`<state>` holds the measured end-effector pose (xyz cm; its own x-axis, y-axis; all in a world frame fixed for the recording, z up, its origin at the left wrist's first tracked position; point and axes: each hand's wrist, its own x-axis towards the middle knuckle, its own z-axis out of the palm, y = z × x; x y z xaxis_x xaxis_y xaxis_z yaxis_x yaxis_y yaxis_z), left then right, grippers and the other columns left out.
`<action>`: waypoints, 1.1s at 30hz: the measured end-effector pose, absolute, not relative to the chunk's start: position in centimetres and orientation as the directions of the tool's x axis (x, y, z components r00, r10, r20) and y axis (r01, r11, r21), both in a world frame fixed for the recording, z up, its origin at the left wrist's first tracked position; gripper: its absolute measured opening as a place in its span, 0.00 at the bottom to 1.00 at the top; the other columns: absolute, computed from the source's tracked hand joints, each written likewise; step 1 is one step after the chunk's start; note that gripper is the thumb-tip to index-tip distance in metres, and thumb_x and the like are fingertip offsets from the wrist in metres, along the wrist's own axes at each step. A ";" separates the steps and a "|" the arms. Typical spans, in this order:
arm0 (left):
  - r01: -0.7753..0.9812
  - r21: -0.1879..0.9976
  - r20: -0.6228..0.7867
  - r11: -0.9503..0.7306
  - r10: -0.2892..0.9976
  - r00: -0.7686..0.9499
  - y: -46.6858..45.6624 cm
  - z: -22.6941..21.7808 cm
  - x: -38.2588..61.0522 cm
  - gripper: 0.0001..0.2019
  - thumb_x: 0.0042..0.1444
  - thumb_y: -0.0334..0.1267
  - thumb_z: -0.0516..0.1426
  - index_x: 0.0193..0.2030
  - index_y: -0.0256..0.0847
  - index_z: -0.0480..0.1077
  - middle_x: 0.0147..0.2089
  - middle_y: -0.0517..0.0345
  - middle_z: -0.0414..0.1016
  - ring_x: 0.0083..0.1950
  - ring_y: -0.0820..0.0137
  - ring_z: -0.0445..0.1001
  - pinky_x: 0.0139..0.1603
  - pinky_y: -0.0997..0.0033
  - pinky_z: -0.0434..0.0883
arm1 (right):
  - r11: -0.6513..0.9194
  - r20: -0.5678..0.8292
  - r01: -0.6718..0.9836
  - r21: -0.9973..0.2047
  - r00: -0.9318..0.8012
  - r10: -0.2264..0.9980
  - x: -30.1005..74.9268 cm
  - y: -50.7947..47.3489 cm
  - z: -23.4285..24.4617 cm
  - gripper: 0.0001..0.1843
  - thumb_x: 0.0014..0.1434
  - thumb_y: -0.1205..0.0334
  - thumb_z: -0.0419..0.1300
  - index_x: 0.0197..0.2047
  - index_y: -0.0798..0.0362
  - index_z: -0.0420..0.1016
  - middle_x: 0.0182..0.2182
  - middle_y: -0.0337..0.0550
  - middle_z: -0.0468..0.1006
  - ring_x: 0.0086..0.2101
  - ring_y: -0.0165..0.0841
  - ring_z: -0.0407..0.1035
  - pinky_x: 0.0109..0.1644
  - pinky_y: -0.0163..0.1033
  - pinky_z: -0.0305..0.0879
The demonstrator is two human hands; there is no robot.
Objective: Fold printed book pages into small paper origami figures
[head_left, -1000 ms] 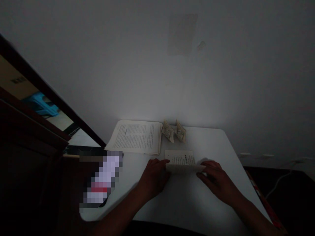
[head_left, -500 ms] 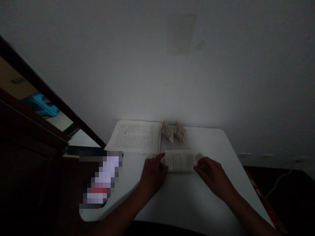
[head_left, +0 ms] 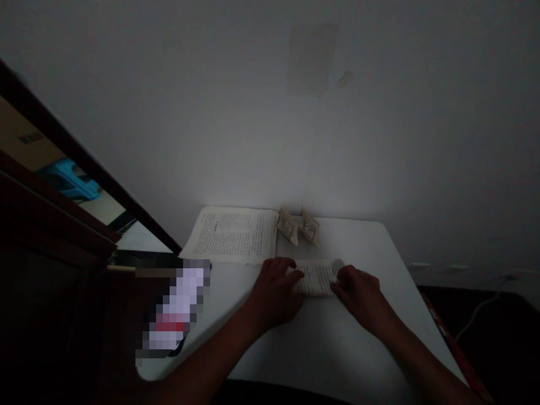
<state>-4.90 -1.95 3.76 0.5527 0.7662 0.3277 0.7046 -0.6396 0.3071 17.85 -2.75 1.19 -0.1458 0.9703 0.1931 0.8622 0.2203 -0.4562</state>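
A folded sheet of printed paper (head_left: 316, 278) lies on the white table in front of me. My left hand (head_left: 278, 289) rests palm down over its left end, fingers spread and covering that part. At the paper's right edge, my right hand (head_left: 356, 289) has thumb and fingers pinched together on the corner. Just beyond the sheet stand two folded paper boats, the left boat (head_left: 287, 226) and the right boat (head_left: 309, 227), side by side.
A stack of printed pages (head_left: 232, 233) lies at the table's back left. A phone with a blurred-out screen (head_left: 177, 306) is at the left edge. The white table (head_left: 358, 242) meets a grey wall (head_left: 236, 140). A dark-framed opening shows a blue plastic object (head_left: 73, 177).
My left hand has moved right from the paper's left edge onto its top, and its fingers have spread. My right hand stays at the right edge.
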 end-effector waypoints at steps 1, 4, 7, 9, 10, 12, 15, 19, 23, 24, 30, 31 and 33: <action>0.663 0.301 0.303 -0.686 0.728 0.615 -1.8 3.9 -4.6 0.18 0.46 0.39 0.61 0.45 0.42 0.68 0.51 0.48 0.66 0.52 0.56 0.63 0.50 0.55 0.60 | 0.216 0.184 0.867 -0.449 -0.147 0.972 17.8 -2.7 1.3 0.06 0.52 0.59 0.56 0.32 0.51 0.64 0.23 0.38 0.73 0.28 0.37 0.69 0.34 0.40 0.57; 0.603 0.252 0.230 -0.757 0.652 0.723 -1.5 3.6 -3.7 0.13 0.47 0.37 0.59 0.41 0.41 0.68 0.47 0.50 0.67 0.47 0.60 0.65 0.47 0.59 0.63 | 0.198 0.163 0.865 -0.461 -0.137 0.977 17.8 -2.5 1.6 0.06 0.52 0.58 0.56 0.32 0.51 0.64 0.23 0.39 0.74 0.27 0.37 0.70 0.33 0.39 0.58; 0.598 0.213 0.210 -0.773 0.634 0.744 -1.3 3.1 -3.1 0.08 0.50 0.36 0.57 0.38 0.40 0.67 0.40 0.52 0.69 0.43 0.63 0.66 0.43 0.62 0.64 | 0.179 0.143 0.819 -0.545 -0.119 0.982 17.8 -2.7 2.1 0.08 0.53 0.57 0.56 0.35 0.50 0.65 0.24 0.39 0.76 0.29 0.37 0.72 0.33 0.39 0.61; 0.612 0.206 0.232 -0.764 0.645 0.728 -1.2 2.9 -3.1 0.06 0.52 0.35 0.56 0.37 0.40 0.67 0.38 0.53 0.70 0.42 0.63 0.67 0.42 0.63 0.64 | 0.136 0.149 0.796 -0.590 -0.059 0.987 17.6 -3.1 2.4 0.10 0.53 0.54 0.57 0.35 0.50 0.66 0.25 0.39 0.77 0.28 0.37 0.73 0.32 0.39 0.63; 0.618 0.206 0.245 -0.758 0.652 0.718 -1.1 2.9 -3.1 0.05 0.53 0.35 0.55 0.37 0.39 0.67 0.38 0.53 0.70 0.41 0.63 0.67 0.41 0.63 0.64 | 0.103 0.150 0.787 -0.608 -0.014 0.989 17.5 -3.4 2.6 0.11 0.53 0.51 0.57 0.35 0.49 0.66 0.24 0.39 0.77 0.27 0.37 0.73 0.31 0.39 0.63; 0.626 0.209 0.268 -0.751 0.660 0.702 -1.1 2.9 -3.1 0.05 0.55 0.35 0.53 0.38 0.39 0.67 0.37 0.52 0.70 0.40 0.63 0.67 0.41 0.63 0.64 | 0.032 0.124 0.758 -0.652 0.065 0.990 17.2 -3.9 2.9 0.14 0.54 0.48 0.56 0.35 0.49 0.66 0.23 0.39 0.77 0.24 0.36 0.73 0.28 0.39 0.64; 0.632 0.214 0.285 -0.745 0.667 0.689 -1.2 2.8 -3.1 0.06 0.55 0.34 0.53 0.39 0.39 0.67 0.36 0.52 0.71 0.40 0.63 0.68 0.41 0.62 0.66 | -0.052 0.006 0.661 -0.749 0.085 0.996 16.7 -4.1 2.8 0.16 0.55 0.46 0.55 0.39 0.49 0.67 0.19 0.37 0.76 0.21 0.35 0.72 0.26 0.38 0.65; 0.623 0.250 0.276 -0.741 0.672 0.688 -2.0 2.8 -2.7 0.05 0.55 0.34 0.52 0.38 0.38 0.67 0.36 0.51 0.71 0.39 0.63 0.69 0.39 0.63 0.67 | -0.195 -0.149 0.431 -0.881 0.140 0.979 16.3 -3.7 1.8 0.22 0.52 0.44 0.57 0.43 0.52 0.66 0.22 0.40 0.77 0.18 0.35 0.71 0.17 0.37 0.64; 0.538 0.397 0.294 -0.744 0.658 0.693 -2.7 3.3 -2.8 0.06 0.56 0.37 0.53 0.38 0.39 0.68 0.37 0.52 0.72 0.38 0.65 0.70 0.39 0.65 0.69 | -0.182 -0.160 0.219 -0.959 0.114 0.981 16.7 -3.4 1.3 0.23 0.48 0.45 0.63 0.39 0.54 0.66 0.24 0.42 0.77 0.22 0.36 0.73 0.20 0.38 0.68; 0.515 0.454 0.319 -0.727 0.672 0.668 -2.7 3.5 -2.9 0.07 0.55 0.38 0.54 0.39 0.39 0.68 0.37 0.52 0.72 0.38 0.65 0.70 0.40 0.65 0.69 | -0.164 -0.146 0.198 -0.966 0.099 0.984 16.9 -3.4 1.4 0.22 0.47 0.47 0.63 0.38 0.54 0.66 0.24 0.41 0.76 0.21 0.35 0.73 0.21 0.38 0.69; 0.488 0.788 0.292 -0.376 0.926 0.241 0.0 4.0 -4.1 0.16 0.49 0.41 0.60 0.45 0.38 0.69 0.37 0.53 0.71 0.35 0.66 0.69 0.38 0.64 0.68 | -0.032 -0.033 0.093 -0.995 -0.013 0.999 17.6 -3.3 3.0 0.17 0.48 0.56 0.66 0.39 0.53 0.67 0.23 0.34 0.70 0.23 0.29 0.69 0.28 0.35 0.69; 0.412 0.861 0.200 -0.297 0.944 0.261 0.5 3.9 -4.2 0.18 0.49 0.42 0.61 0.46 0.38 0.69 0.37 0.53 0.72 0.34 0.68 0.69 0.36 0.66 0.68 | -0.013 -0.016 0.093 -0.996 -0.031 0.999 17.6 -3.2 3.3 0.17 0.48 0.57 0.66 0.39 0.52 0.67 0.24 0.34 0.71 0.25 0.29 0.69 0.29 0.35 0.69; 0.195 0.973 0.035 -0.121 0.918 0.395 1.0 3.5 -4.3 0.15 0.50 0.43 0.59 0.42 0.36 0.72 0.35 0.54 0.74 0.34 0.68 0.71 0.35 0.68 0.68 | 0.023 0.017 0.105 -0.994 -0.054 0.998 17.5 -2.9 3.6 0.17 0.47 0.59 0.66 0.40 0.52 0.68 0.27 0.37 0.73 0.28 0.30 0.69 0.32 0.35 0.68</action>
